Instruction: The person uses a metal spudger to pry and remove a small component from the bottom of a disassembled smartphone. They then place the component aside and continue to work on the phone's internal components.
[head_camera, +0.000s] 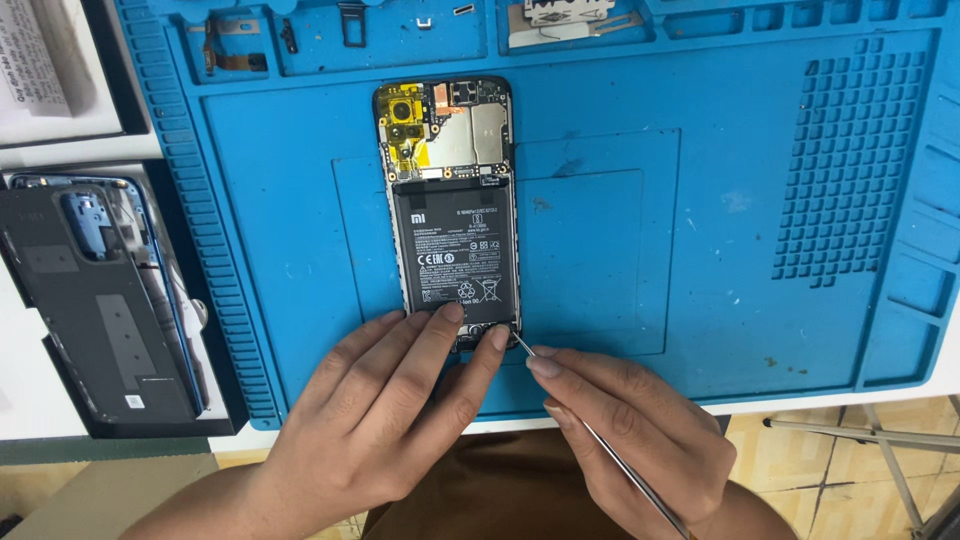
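Phone (452, 205) opened, back off, lying on blue mat (640, 250) | left hand (385, 410) fingers spread, pinning its lower end steady | right hand (630, 430) pinched on tweezers (600, 445), tip at bottom edge

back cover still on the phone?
No: the phone lies open on the blue mat, battery exposed, and the back cover sits apart at left.
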